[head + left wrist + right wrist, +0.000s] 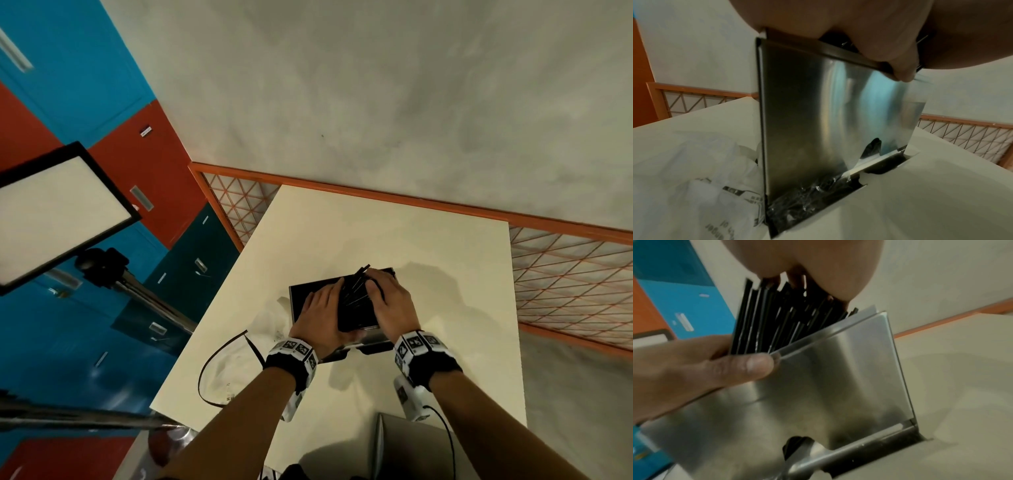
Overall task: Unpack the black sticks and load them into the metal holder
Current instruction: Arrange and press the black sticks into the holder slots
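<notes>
A stainless metal holder (308,294) (818,121) (838,378) stands on the cream table (376,233). A bunch of black sticks (356,291) (777,321) stands in its open top, fanned out and leaning. My left hand (325,303) grips the holder's top rim, with its thumb (898,65) (748,368) on the front wall. My right hand (383,294) (818,264) curls over the upper ends of the sticks. Crumpled clear wrap (807,194) lies at the holder's base. The sticks' lower parts are hidden inside.
A white printed plastic bag (270,325) (694,186) lies left of the holder, and a black strap loop (219,363) beside it. An orange mesh fence (565,274) runs behind the table. A light panel on a tripod (58,212) stands left. A grey box (411,445) sits at the near edge.
</notes>
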`<state>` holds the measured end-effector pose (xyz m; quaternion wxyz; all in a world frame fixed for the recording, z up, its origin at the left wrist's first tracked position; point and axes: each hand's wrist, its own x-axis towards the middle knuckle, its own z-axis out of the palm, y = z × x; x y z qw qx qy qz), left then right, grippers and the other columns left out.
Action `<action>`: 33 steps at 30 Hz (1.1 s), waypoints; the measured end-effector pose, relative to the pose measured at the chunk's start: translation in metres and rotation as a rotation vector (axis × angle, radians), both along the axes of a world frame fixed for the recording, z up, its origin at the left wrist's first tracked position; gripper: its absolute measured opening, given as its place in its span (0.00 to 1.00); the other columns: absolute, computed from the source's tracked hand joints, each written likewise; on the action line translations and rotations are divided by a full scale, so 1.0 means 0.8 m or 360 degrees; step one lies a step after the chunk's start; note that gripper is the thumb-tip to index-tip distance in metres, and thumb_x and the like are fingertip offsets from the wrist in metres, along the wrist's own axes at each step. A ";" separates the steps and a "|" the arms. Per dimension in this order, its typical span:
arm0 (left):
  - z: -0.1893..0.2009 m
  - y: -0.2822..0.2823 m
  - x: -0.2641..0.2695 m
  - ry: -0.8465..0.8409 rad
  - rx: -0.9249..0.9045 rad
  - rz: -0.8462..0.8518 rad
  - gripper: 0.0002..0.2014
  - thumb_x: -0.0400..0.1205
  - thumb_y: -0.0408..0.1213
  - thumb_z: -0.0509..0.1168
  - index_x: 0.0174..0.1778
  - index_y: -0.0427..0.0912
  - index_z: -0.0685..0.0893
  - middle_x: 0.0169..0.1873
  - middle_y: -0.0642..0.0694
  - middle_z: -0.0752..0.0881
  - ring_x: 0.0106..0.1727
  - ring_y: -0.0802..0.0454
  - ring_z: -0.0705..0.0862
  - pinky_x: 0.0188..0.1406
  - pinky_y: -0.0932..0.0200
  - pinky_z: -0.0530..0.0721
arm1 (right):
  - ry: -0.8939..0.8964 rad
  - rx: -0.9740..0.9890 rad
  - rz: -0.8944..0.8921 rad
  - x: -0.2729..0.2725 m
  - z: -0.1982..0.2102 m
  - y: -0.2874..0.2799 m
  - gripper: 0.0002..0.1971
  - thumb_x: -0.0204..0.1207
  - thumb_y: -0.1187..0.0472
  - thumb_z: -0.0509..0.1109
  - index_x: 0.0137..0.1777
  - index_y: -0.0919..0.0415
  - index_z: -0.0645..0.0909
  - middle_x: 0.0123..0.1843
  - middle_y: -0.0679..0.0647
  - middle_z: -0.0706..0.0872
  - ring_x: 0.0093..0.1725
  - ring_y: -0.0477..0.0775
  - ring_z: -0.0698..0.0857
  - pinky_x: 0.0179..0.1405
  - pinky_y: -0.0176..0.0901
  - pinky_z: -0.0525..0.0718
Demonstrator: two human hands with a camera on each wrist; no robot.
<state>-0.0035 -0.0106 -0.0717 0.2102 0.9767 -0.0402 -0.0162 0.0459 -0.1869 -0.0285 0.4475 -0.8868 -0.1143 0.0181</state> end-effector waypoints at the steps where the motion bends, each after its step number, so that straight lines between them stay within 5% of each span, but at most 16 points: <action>1: 0.000 0.000 0.000 0.0009 0.0002 -0.0025 0.56 0.71 0.76 0.61 0.89 0.48 0.50 0.83 0.48 0.66 0.83 0.47 0.64 0.85 0.41 0.61 | -0.0026 0.0031 -0.0029 0.001 0.002 -0.005 0.16 0.87 0.54 0.59 0.70 0.55 0.79 0.69 0.52 0.83 0.66 0.54 0.81 0.67 0.38 0.75; 6: 0.005 0.001 -0.003 -0.0017 0.0023 -0.0127 0.47 0.75 0.73 0.61 0.86 0.54 0.58 0.78 0.50 0.69 0.78 0.46 0.68 0.81 0.41 0.67 | 0.0023 0.0045 -0.0164 0.017 0.007 -0.009 0.18 0.87 0.55 0.59 0.72 0.60 0.78 0.73 0.55 0.78 0.72 0.56 0.76 0.73 0.42 0.71; 11: 0.005 0.000 -0.005 -0.0071 0.0044 -0.0110 0.45 0.74 0.73 0.60 0.84 0.54 0.63 0.80 0.46 0.64 0.80 0.44 0.67 0.81 0.40 0.68 | 0.0067 -0.0098 -0.0004 0.009 -0.001 0.006 0.17 0.88 0.59 0.58 0.71 0.65 0.79 0.76 0.59 0.77 0.80 0.59 0.68 0.81 0.46 0.62; 16: 0.005 -0.005 -0.004 0.0024 0.0041 -0.0003 0.56 0.70 0.77 0.59 0.88 0.47 0.56 0.85 0.48 0.62 0.85 0.47 0.61 0.86 0.40 0.61 | -0.0065 0.0034 -0.0122 -0.007 -0.009 -0.005 0.12 0.85 0.60 0.63 0.60 0.62 0.86 0.65 0.54 0.84 0.61 0.54 0.83 0.64 0.35 0.75; 20: 0.000 -0.007 -0.006 0.0064 0.0098 -0.0015 0.55 0.70 0.78 0.60 0.88 0.52 0.53 0.83 0.50 0.66 0.84 0.48 0.65 0.85 0.39 0.61 | -0.0058 0.0018 0.0014 -0.006 0.003 -0.031 0.09 0.83 0.60 0.66 0.56 0.58 0.86 0.56 0.50 0.87 0.53 0.52 0.85 0.57 0.40 0.81; 24: 0.005 -0.009 -0.013 0.0080 0.0117 -0.0045 0.48 0.72 0.76 0.61 0.86 0.57 0.58 0.79 0.54 0.71 0.79 0.48 0.70 0.82 0.40 0.64 | 0.0015 -0.0118 0.0182 0.007 0.017 -0.042 0.09 0.84 0.58 0.64 0.54 0.59 0.86 0.51 0.50 0.87 0.48 0.50 0.85 0.47 0.28 0.75; 28: 0.007 -0.014 -0.027 0.0035 0.0172 -0.0070 0.44 0.74 0.75 0.60 0.85 0.59 0.61 0.74 0.55 0.74 0.74 0.48 0.73 0.79 0.41 0.68 | -0.0058 -0.0240 0.0251 0.018 0.030 -0.036 0.11 0.85 0.58 0.63 0.51 0.62 0.86 0.49 0.51 0.85 0.48 0.53 0.84 0.52 0.39 0.78; 33: 0.005 -0.020 -0.043 -0.0017 0.0223 -0.0054 0.42 0.75 0.75 0.60 0.83 0.60 0.64 0.70 0.55 0.76 0.71 0.48 0.76 0.72 0.42 0.72 | 0.0132 -0.0746 0.0334 0.020 0.044 -0.016 0.20 0.87 0.51 0.54 0.52 0.62 0.85 0.51 0.55 0.84 0.52 0.57 0.84 0.53 0.48 0.81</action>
